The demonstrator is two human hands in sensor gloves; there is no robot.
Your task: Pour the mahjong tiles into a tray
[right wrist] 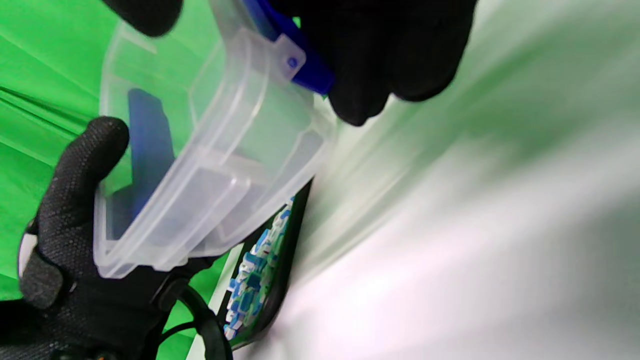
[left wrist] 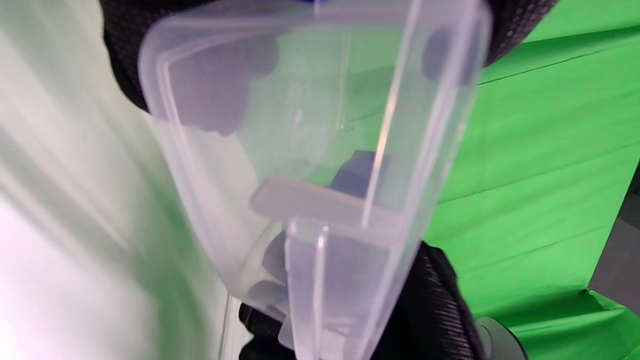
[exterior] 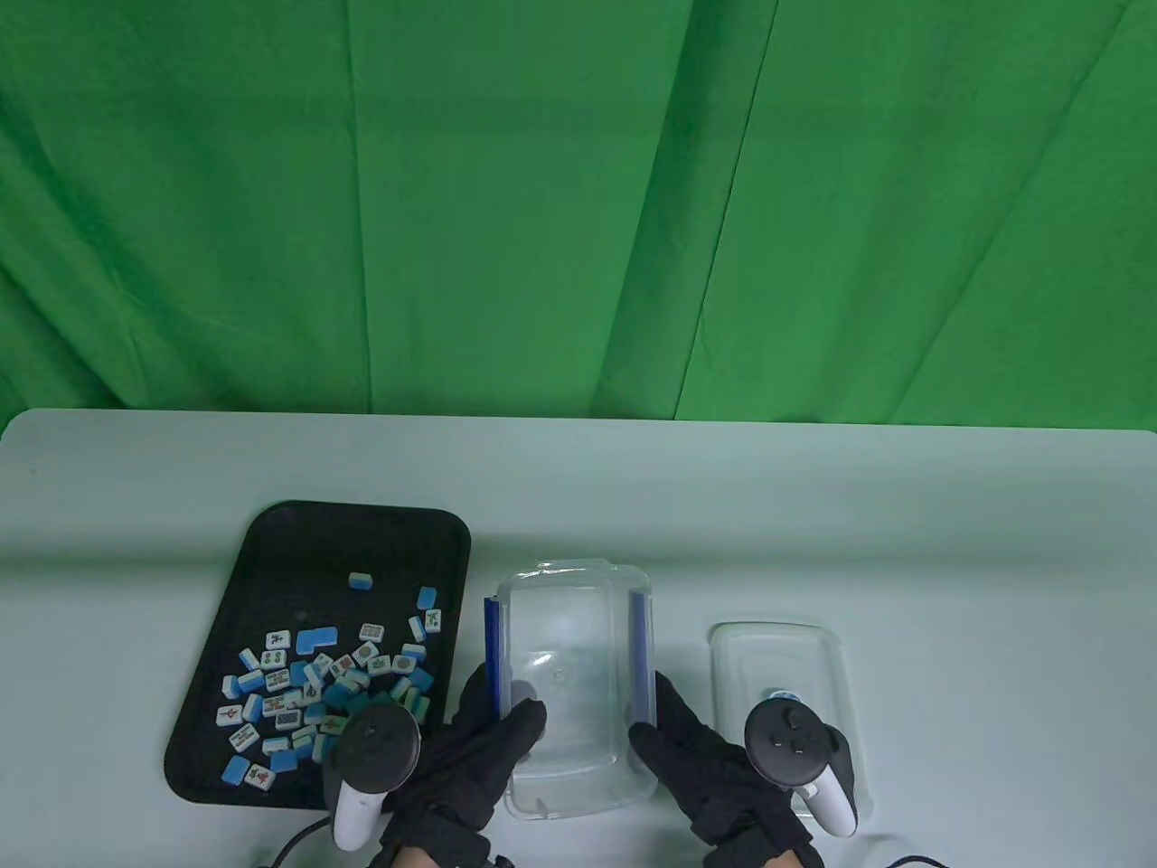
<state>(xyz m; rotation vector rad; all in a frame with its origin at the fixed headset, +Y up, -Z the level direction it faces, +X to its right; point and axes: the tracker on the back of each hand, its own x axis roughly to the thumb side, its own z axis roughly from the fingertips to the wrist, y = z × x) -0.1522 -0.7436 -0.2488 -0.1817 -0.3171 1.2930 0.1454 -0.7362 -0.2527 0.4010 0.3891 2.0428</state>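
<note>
1. Clear plastic rectangular container (exterior: 569, 687) with blue side latches is held between both hands, just right of the tray, opening facing up toward the table camera. Nothing visible inside it.
2. Left hand in a black sensor glove (exterior: 470, 759) grips the container's left side, thumb hooked over the rim into the inside. In the left wrist view the dark fingers (left wrist: 220, 85) show through the see-through wall, pressed against it.
3. Right hand in a black glove (exterior: 714, 768) clasps the right side by the blue latch. The right wrist view shows its fingertips (right wrist: 360, 65) wrapped right over that latch.
4. Black rectangular plastic tray (exterior: 362, 533) sits on the table at the left, and the blue-and-white mahjong tiles (exterior: 316, 687) are all in it, mostly heaped in the near half, with one stray tile farther back.
5. Wrist views look motion-blurred, so whether the container's base touches the table is something I can't tell.
6. Clear plastic lid (exterior: 795, 660) lies flat on the pale table (exterior: 949, 542) to the right of the container, partly under the right hand's tracker.
7. Green cloth backdrop (exterior: 578, 199) hangs behind the table.
</note>
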